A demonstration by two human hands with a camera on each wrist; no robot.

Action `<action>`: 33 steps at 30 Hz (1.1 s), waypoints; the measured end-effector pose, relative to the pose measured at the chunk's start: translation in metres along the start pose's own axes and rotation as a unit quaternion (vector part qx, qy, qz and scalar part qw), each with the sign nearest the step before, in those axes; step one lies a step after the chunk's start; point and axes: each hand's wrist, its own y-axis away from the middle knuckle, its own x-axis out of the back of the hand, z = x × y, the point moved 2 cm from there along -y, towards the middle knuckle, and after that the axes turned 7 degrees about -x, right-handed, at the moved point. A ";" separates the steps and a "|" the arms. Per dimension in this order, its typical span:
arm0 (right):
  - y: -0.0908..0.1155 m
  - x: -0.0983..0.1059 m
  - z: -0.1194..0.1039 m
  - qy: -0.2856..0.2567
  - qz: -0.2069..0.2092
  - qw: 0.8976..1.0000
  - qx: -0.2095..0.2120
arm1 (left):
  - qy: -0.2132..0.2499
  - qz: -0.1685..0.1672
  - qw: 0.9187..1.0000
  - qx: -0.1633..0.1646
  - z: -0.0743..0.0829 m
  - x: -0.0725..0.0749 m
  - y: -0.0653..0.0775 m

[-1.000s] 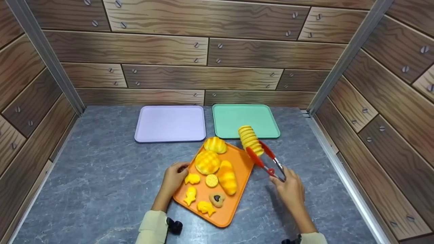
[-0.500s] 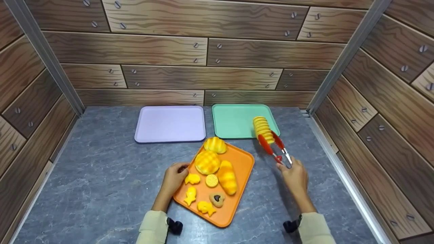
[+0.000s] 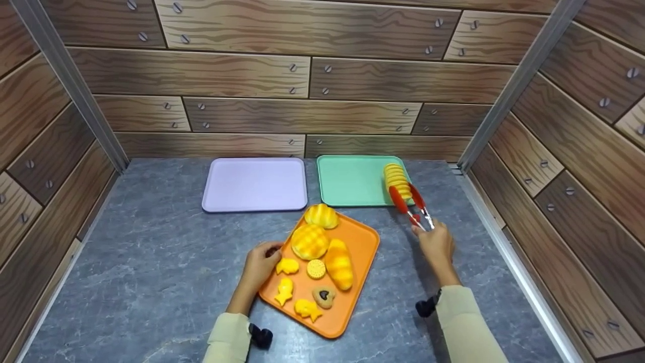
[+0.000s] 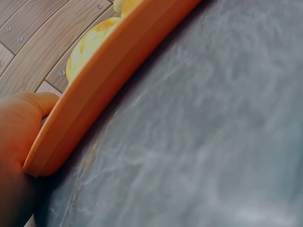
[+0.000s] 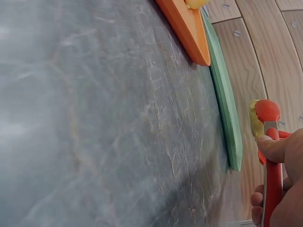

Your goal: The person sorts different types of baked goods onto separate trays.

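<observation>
Grey marbled tabletop (image 3: 151, 242) carries an orange tray (image 3: 362, 244) set aslant; beyond it lie a purple tray (image 3: 254, 184) and, to its right, a green tray (image 3: 350, 181). Left hand (image 3: 260, 264) grips the orange tray's left rim, right hand (image 3: 436, 245) grips red-tipped tongs (image 3: 398, 199). Tongs pinch a ridged yellow roll (image 3: 395, 174), held above the green tray's right side.

Lilac tray (image 3: 254, 184): lies flat on the grey marbled tabletop (image 3: 146, 252), near the back wall (image 3: 242, 75). Back, left (image 3: 45, 161) and right (image 3: 569, 171) walls bear a brown wood-plank pattern with slotted screw heads (image 3: 328, 68). Grey posts (image 3: 70, 91) stand at both rear corners; a pale metal strip (image 3: 524, 282) edges the tabletop's right side.
</observation>
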 end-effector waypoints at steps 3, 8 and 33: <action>-0.006 -0.005 0.003 0.006 0.005 1.000 0.000 | -0.002 -0.002 1.000 0.001 -0.001 -0.001 0.000; -0.014 -0.012 0.009 0.026 0.004 1.000 -0.005 | -0.007 0.001 1.000 0.001 -0.002 0.000 0.000; -0.034 -0.015 0.016 0.070 -0.043 0.996 -0.016 | -0.012 0.003 1.000 -0.001 -0.002 0.000 -0.001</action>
